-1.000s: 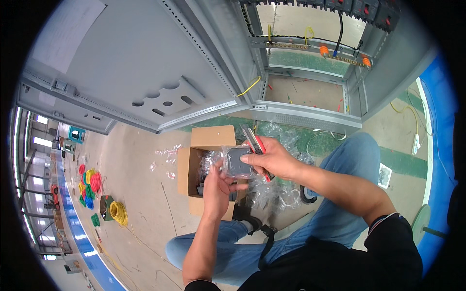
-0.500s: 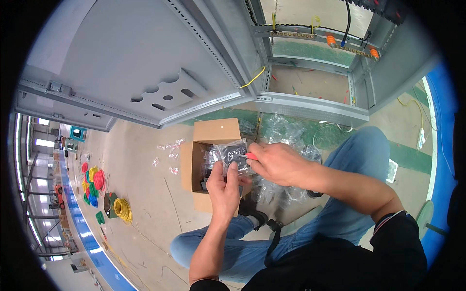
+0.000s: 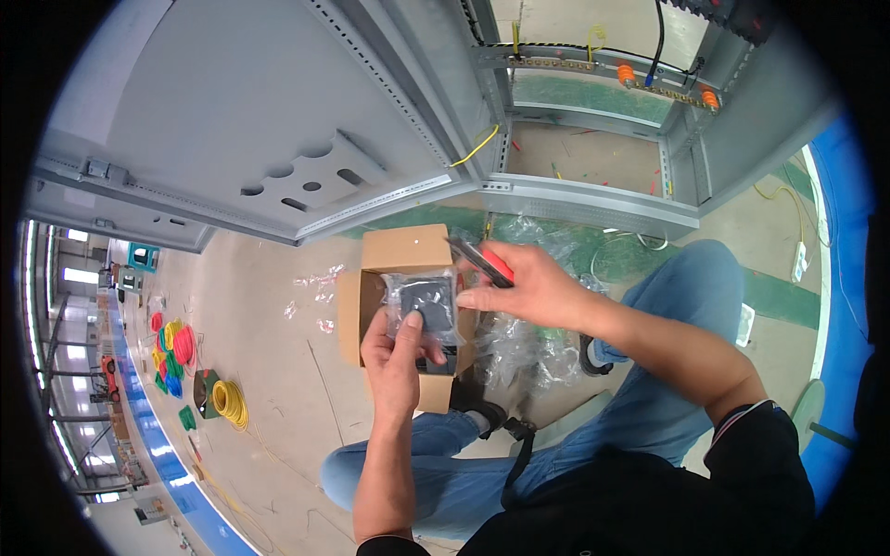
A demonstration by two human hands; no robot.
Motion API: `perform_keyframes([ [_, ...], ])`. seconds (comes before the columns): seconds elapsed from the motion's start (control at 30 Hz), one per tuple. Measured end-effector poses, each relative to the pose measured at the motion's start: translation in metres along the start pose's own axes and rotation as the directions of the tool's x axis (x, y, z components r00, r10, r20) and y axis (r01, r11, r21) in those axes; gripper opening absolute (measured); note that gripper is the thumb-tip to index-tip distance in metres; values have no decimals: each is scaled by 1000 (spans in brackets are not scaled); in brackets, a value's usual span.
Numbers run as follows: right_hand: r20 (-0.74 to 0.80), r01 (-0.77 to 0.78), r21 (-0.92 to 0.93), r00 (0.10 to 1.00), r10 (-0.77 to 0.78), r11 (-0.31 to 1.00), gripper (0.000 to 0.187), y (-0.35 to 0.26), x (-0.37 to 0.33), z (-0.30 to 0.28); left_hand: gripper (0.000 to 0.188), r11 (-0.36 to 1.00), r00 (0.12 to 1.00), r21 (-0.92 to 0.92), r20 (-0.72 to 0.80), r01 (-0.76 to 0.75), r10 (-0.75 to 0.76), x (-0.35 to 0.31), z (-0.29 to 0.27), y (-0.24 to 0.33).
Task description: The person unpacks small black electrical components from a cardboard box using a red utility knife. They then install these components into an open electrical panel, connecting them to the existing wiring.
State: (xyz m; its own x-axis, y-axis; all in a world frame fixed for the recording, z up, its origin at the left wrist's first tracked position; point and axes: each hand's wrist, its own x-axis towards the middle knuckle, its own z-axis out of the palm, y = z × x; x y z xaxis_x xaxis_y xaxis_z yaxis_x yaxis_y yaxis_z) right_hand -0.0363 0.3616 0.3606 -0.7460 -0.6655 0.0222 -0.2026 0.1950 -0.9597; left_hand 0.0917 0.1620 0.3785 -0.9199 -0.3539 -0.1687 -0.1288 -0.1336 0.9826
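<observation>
My left grip [image 3: 394,360] pinches the bagged dark part [image 3: 428,304]; my right grip [image 3: 536,289] clasps the red cutter [image 3: 496,267]. Best angle it clear of fingers [image 3: 408,331].

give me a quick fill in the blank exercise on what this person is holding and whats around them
1. The right hand holds a utility knife coloured black and ____.
2. The left hand holds a plastic-wrapped dark block over an open box made of ____.
3. At left on the floor, the wire coil nearest the person is ____.

Missing words: red; cardboard; yellow
</observation>
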Motion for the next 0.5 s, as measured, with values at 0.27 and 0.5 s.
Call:
perform_keyframes([
  [0.27, 247, -290, 696, 956, 159, 657, 20, -2, -2, -6, 30, 957, 975, -231, 176, 177, -137, -13, 17, -7],
  [0.5, 186, -250, 701, 968, 168, 668, 16, -4, -7, 7, 40, 883, 940, -415, 333, 219, -76, -9, -1, -23],
])
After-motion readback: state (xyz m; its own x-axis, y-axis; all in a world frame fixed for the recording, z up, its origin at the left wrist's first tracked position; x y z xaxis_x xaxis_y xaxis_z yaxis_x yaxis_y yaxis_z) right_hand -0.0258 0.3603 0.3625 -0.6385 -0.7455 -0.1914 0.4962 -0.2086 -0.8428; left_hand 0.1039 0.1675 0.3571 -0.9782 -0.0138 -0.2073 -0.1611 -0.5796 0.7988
